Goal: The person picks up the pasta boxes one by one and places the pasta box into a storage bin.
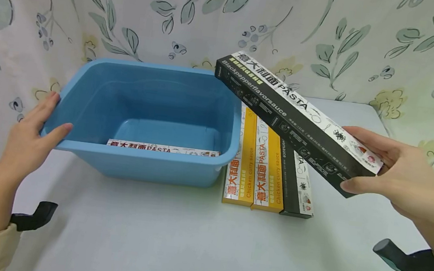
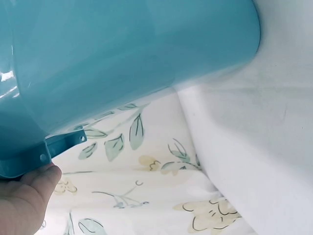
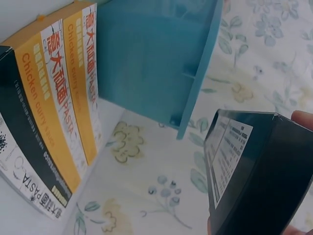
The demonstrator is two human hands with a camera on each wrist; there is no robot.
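Note:
My right hand (image 1: 396, 169) grips the near right end of a long black-and-white pasta box (image 1: 296, 122), labelled black pepper flavor sauce. The box is held raised and slanted, its far end overlapping the right rim of a blue plastic bin (image 1: 136, 164). In the right wrist view the box's dark end (image 3: 269, 181) shows between thumb and fingers. My left hand (image 1: 32, 135) holds the bin's left rim, thumb over the edge; in the left wrist view its fingers (image 2: 46, 181) lie under the rim's lip. Inside the bin, another pasta box (image 1: 162, 148) shows a white printed side above the near rim.
Right of the bin, two yellow chicken curry pasta boxes (image 1: 242, 166) and a black pasta box (image 1: 300, 186) stand side by side on the white table (image 1: 188, 240). A floral curtain (image 1: 278, 30) hangs behind and at the left.

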